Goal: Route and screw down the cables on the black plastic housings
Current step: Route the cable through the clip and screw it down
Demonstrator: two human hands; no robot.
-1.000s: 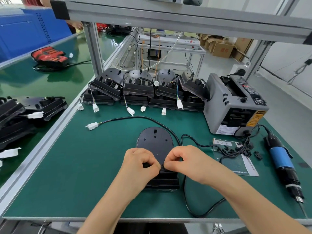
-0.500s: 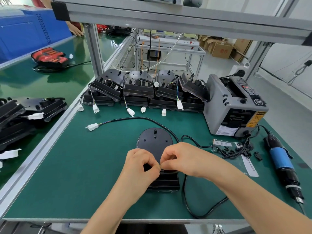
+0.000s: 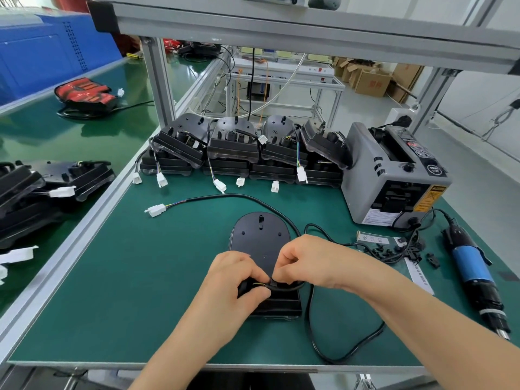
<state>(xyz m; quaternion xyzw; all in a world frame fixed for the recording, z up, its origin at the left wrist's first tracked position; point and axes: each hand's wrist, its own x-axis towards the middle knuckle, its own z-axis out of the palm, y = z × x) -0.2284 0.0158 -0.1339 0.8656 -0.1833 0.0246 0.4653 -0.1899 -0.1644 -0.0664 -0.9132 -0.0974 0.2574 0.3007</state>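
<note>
Housing (image 3: 260, 243): lower centre of frame, flat on surface (image 3: 140, 291).
Left hand (image 3: 233, 280): curled, pinching cable (image 3: 289, 287) at housing.
Right hand (image 3: 309, 260): curled, pinching same cable alongside.
Risk: thin wires strained or unseated by hard tugging.

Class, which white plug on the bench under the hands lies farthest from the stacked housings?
The white plug ending the long black cable, alone at left; the other plugs sit in a row by the stack.

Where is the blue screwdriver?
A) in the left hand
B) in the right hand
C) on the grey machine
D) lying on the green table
D: the blue screwdriver lies on the green table, off to the right, while the left hand and right hand both pinch the black cable at the housing.
</note>
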